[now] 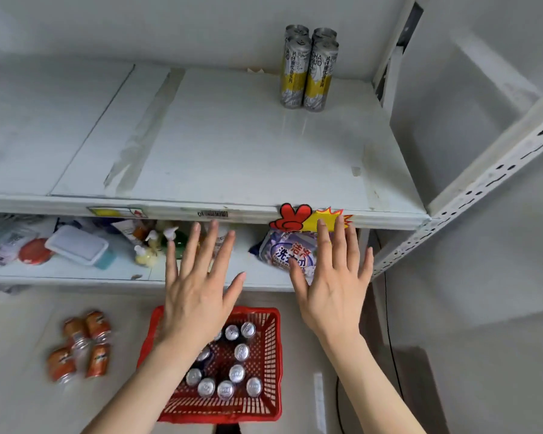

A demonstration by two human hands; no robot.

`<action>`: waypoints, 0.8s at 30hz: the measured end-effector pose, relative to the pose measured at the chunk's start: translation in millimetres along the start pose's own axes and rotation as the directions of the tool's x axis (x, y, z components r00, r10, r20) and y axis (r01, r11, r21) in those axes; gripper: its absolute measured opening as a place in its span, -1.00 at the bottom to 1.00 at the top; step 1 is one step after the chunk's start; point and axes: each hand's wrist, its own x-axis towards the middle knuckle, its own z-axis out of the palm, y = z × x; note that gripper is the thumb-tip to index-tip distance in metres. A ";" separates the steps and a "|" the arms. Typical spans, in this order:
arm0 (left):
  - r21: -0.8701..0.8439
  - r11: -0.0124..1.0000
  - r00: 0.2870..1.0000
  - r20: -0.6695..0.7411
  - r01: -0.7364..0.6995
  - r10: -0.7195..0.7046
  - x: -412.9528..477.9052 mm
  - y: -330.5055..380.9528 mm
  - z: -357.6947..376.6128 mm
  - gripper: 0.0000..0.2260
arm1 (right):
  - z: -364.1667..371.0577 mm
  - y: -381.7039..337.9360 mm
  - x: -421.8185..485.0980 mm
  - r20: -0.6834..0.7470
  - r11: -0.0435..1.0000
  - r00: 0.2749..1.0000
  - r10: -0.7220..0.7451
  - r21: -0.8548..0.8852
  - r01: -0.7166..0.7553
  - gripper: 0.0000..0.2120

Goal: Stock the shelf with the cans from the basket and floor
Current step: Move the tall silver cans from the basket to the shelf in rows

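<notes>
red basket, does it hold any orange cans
No, the red basket holds only silver-topped cans; the orange cans sit on the floor.

Left hand and right hand, fingers spread and empty, hover above red basket of cans; shelf beyond fingertips.

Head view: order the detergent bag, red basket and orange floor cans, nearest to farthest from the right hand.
1. Detergent bag, lower shelf, just behind the right hand.
2. Red basket, floor, below-left.
3. Orange cans, floor, far left.
</notes>
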 end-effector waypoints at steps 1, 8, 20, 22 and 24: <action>0.000 1.000 1.000 0.013 0.006 -0.006 -18.4 0.8 0.7 -0.42 | -1.0 0.6 -17.8 -0.010 1.000 1.000 -0.007 0.006 0.007 -0.34; 0.028 0.995 0.978 0.180 0.100 -0.103 -135.1 -2.3 14.5 -0.45 | 11.9 -5.1 -144.6 0.182 1.000 0.983 -0.001 0.015 -0.002 -0.33; 0.026 0.991 0.909 0.396 0.131 -0.131 -278.2 -45.5 80.1 -0.45 | 62.4 -28.6 -294.2 0.451 0.997 0.890 0.071 -0.040 -0.060 -0.33; 0.016 0.991 0.900 0.416 0.133 -0.128 -289.8 -52.3 93.3 -0.44 | 73.4 -31.2 -306.4 0.471 0.996 0.878 0.087 -0.035 -0.080 -0.33; 0.012 0.991 0.895 0.428 0.135 -0.127 -295.5 -58.6 107.1 -0.44 | 86.6 -32.0 -314.1 0.478 0.995 0.873 0.097 -0.032 -0.093 -0.33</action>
